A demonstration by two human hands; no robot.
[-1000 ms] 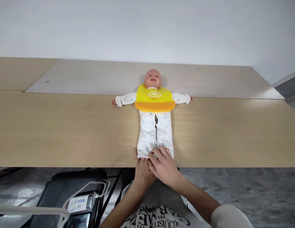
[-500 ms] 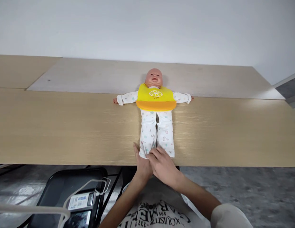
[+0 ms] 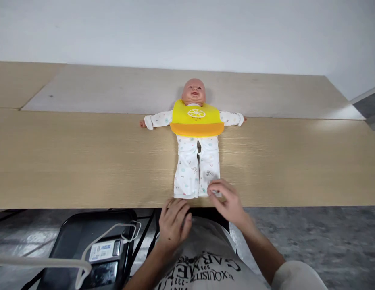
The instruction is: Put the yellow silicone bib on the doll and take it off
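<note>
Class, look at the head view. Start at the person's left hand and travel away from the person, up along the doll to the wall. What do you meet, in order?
Left hand → white patterned trousers → bib's orange pocket → bib's yellow front → doll's head → pale wall

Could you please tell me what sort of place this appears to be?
It looks like a plain indoor workroom, perhaps for practice or demonstration: a long wood-toned table stands before a pale wall, a doll wearing a yellow bib lies on it, and a black chair holds electronic devices.
</note>
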